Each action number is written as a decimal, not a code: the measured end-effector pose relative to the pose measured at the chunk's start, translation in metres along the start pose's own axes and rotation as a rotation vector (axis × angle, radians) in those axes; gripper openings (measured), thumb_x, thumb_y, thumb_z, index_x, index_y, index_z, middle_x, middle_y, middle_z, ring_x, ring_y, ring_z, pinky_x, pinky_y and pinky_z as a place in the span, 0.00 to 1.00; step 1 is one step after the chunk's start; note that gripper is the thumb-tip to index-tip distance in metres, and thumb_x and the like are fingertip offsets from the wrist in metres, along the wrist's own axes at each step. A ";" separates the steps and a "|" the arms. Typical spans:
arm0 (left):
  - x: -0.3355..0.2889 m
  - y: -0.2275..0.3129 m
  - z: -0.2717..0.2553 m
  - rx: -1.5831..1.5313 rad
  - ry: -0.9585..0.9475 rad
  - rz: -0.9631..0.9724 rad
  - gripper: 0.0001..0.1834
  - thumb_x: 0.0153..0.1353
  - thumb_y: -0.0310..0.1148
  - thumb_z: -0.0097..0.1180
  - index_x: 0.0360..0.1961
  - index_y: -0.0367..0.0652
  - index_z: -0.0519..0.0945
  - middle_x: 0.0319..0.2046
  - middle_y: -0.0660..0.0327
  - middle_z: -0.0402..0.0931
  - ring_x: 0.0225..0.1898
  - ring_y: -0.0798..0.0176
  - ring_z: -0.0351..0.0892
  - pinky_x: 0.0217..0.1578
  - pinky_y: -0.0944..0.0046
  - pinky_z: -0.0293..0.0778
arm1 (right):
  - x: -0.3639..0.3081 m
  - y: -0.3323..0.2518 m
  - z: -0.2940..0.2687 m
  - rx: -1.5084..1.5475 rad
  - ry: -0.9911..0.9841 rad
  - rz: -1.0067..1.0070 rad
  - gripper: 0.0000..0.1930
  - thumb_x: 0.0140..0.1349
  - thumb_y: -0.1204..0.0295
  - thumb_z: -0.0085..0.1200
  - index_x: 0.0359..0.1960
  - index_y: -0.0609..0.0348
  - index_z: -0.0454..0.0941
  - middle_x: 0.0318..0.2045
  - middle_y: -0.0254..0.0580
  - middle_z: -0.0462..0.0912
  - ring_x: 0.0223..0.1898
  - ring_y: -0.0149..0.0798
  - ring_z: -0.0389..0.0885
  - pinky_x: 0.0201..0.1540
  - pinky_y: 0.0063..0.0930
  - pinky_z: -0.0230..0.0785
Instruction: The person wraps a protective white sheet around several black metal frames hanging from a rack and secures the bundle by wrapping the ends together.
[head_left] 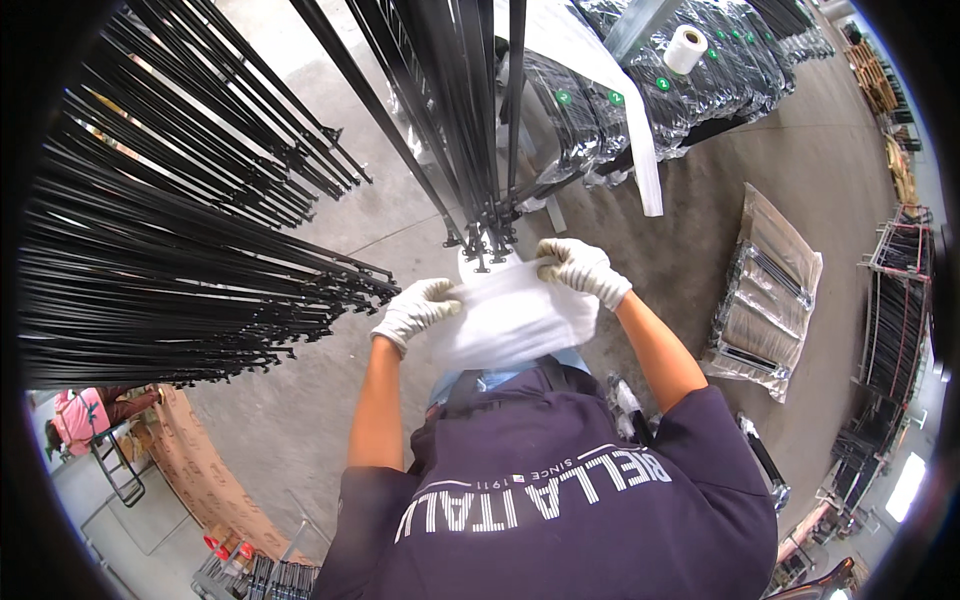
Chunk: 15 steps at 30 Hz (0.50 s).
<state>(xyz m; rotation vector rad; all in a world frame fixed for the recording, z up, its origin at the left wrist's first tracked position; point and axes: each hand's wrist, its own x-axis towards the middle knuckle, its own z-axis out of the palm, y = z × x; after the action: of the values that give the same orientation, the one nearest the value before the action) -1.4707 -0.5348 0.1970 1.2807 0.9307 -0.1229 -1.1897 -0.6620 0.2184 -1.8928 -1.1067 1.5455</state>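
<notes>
Both gloved hands hold a white, soft plastic bag (pixel 512 318) open in front of the person's chest: the left hand (pixel 416 310) has its grip closed on the bag's left edge, the right hand (pixel 580 268) pinches the upper right edge. The bag's mouth sits right under the lower ends of a bundle of thin black metal rods (pixel 478 120) that stands upright ahead; the rod feet touch or just enter the mouth, though which is hard to tell. What the bag holds inside cannot be seen. To the left, a large stack of similar black metal rods (pixel 170 260) lies on its side, its far end cut off by the picture's rim. Farther back, clear plastic bags filled with black frames (pixel 660 90) lie in a row, with a white roll of tape (pixel 686 48) on them. On the grey concrete floor (pixel 690 210) to the right lies a flat wrapped package (pixel 765 290).
</notes>
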 end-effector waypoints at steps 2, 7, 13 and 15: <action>0.014 -0.011 0.002 0.026 0.116 0.022 0.21 0.47 0.33 0.65 0.42 0.36 0.75 0.32 0.67 0.75 0.34 0.73 0.71 0.38 0.73 0.69 | 0.015 0.026 0.010 0.036 0.103 -0.035 0.11 0.50 0.72 0.55 0.36 0.58 0.74 0.23 0.31 0.75 0.27 0.25 0.70 0.33 0.22 0.65; 0.046 -0.035 -0.001 0.083 0.335 0.056 0.13 0.50 0.32 0.62 0.35 0.39 0.76 0.26 0.71 0.73 0.28 0.76 0.68 0.31 0.75 0.66 | 0.026 -0.001 0.017 -0.167 0.047 0.079 0.23 0.50 0.65 0.59 0.47 0.63 0.72 0.38 0.41 0.81 0.39 0.32 0.78 0.43 0.23 0.67; 0.106 -0.057 -0.013 0.225 0.407 0.225 0.11 0.49 0.28 0.59 0.33 0.37 0.74 0.26 0.68 0.73 0.29 0.75 0.67 0.31 0.73 0.65 | 0.079 0.052 0.043 -0.253 0.241 0.121 0.18 0.53 0.65 0.48 0.46 0.56 0.74 0.40 0.47 0.79 0.44 0.47 0.76 0.48 0.32 0.66; 0.111 -0.042 -0.008 0.157 0.382 0.312 0.13 0.50 0.27 0.56 0.38 0.38 0.75 0.33 0.62 0.76 0.36 0.69 0.73 0.38 0.70 0.68 | 0.083 0.061 0.052 -0.250 0.430 0.078 0.19 0.54 0.66 0.45 0.48 0.54 0.73 0.41 0.44 0.79 0.44 0.46 0.76 0.50 0.30 0.66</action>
<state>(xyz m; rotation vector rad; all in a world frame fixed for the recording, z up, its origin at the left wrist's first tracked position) -1.4267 -0.4974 0.0925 1.6141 1.0442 0.3083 -1.2172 -0.6375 0.1094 -2.3168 -1.0730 0.9963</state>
